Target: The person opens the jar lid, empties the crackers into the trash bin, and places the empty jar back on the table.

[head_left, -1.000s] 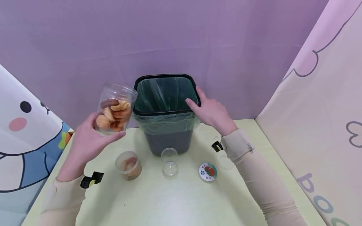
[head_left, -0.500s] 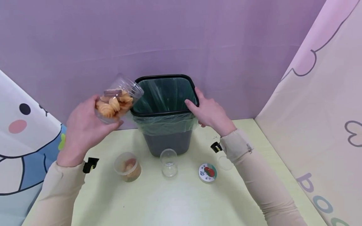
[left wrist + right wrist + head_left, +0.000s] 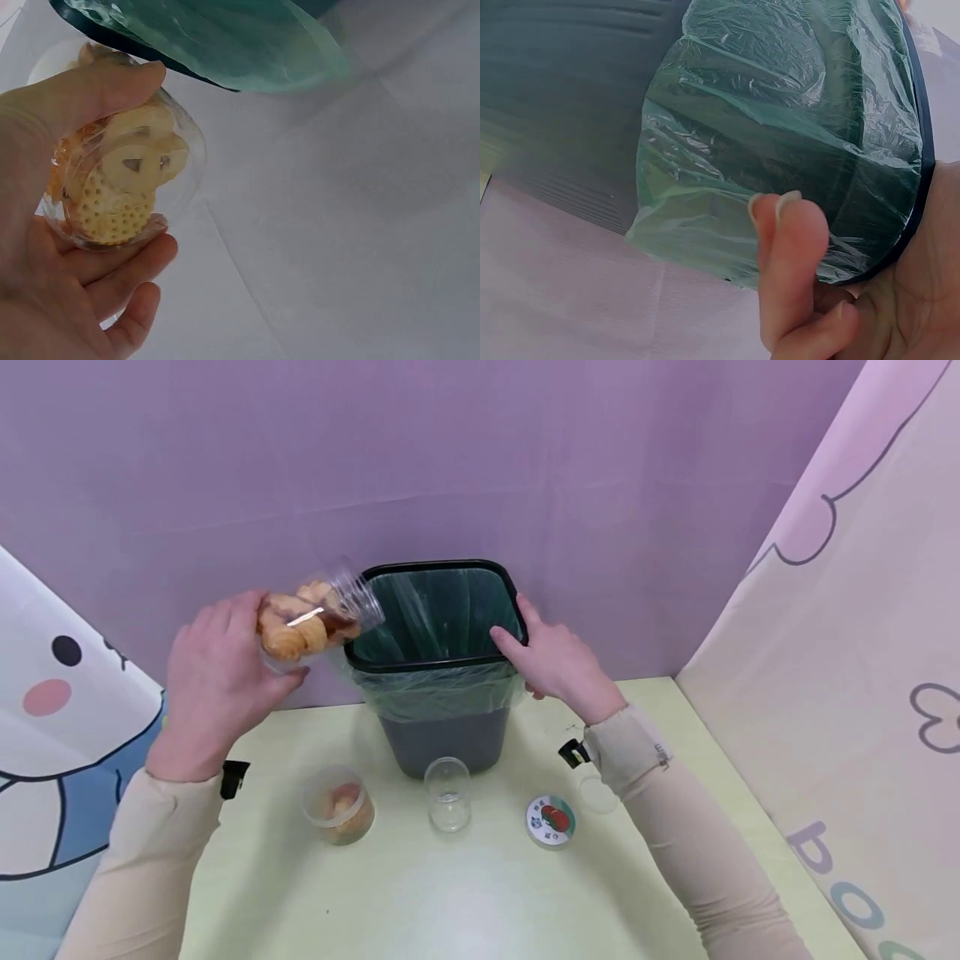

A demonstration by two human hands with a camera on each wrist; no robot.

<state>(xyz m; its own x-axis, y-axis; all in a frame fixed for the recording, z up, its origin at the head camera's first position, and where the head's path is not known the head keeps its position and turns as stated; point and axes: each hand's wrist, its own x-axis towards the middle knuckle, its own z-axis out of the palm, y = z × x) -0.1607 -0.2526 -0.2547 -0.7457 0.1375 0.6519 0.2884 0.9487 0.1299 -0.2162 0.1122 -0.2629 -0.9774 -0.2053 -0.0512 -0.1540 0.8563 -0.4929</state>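
Across the pale table (image 3: 465, 910), toward its far edge, stands a dark bin (image 3: 446, 739) with a green liner (image 3: 438, 693) folded down over its rim; the right hand (image 3: 562, 664) grips that rim at its right side, thumb inside, fingers outside. Next in size, a clear jar (image 3: 367, 597) of cookies (image 3: 292, 631) is held aloft at the bin's left edge, tipped nearly onto its side, mouth toward the opening; whether it touches the rim I cannot tell. The left hand (image 3: 221, 681) is clasped round its base end. The jar looks light, stiff and smooth, so probably a little slippery, and is best held there, low on the body, leaving the mouth free; the cookies are likely brittle. Smaller still are a tub (image 3: 352, 835) with food inside, a clear container (image 3: 450, 797), a printed round lid (image 3: 551, 821) and a thin clear disc (image 3: 597, 794). Only the left wrist view shows the jar's base, with a dotted yellow biscuit (image 3: 112, 214) visible through it; the right wrist view reveals curled fingers (image 3: 795, 247) outside the bin, mostly hidden from the head camera.
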